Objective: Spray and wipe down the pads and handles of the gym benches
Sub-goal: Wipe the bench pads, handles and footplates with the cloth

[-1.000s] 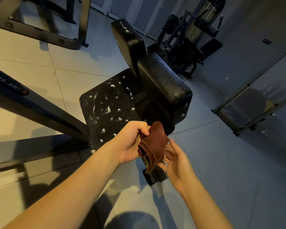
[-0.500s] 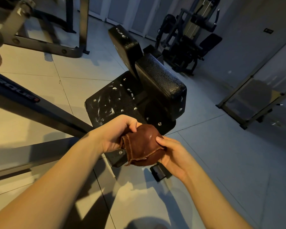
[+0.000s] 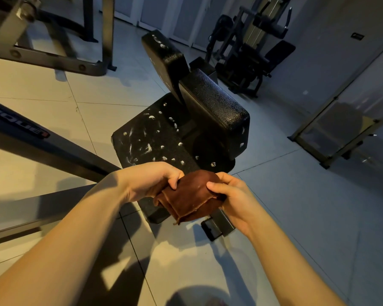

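Folded brown cloth [image 3: 192, 195] is pinched by left hand [image 3: 150, 182] and right hand [image 3: 232, 195]; foam on seat pad [image 3: 155, 138] at 12 o'clock likely smeared if cloth unfolds

White capitals run along the dark slanted frame beam [image 3: 60, 151] at nine o'clock, upside down and cut off by the picture's edge. The legible part looks like "RQUE", ending beside a small red mark [image 3: 45, 135]. A small dark plate [image 3: 358, 36] on the wall [image 3: 318, 62] at one o'clock is too small to read.
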Action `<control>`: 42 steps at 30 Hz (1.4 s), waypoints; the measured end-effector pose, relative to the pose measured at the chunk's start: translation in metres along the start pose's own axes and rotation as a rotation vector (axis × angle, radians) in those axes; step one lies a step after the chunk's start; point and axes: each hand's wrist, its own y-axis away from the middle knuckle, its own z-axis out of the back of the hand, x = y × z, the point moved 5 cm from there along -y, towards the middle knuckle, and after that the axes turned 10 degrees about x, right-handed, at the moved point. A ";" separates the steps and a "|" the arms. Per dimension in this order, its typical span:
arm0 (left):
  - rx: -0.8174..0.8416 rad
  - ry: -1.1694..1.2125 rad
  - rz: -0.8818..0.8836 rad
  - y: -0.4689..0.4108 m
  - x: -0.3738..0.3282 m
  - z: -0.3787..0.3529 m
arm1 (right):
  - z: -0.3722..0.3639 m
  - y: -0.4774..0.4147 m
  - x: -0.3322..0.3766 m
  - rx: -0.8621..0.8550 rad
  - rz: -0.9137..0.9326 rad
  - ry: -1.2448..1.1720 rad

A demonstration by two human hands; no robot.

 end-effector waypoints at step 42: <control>-1.012 -0.578 -0.372 -0.009 0.027 0.086 | -0.025 -0.088 0.037 -0.131 0.774 1.401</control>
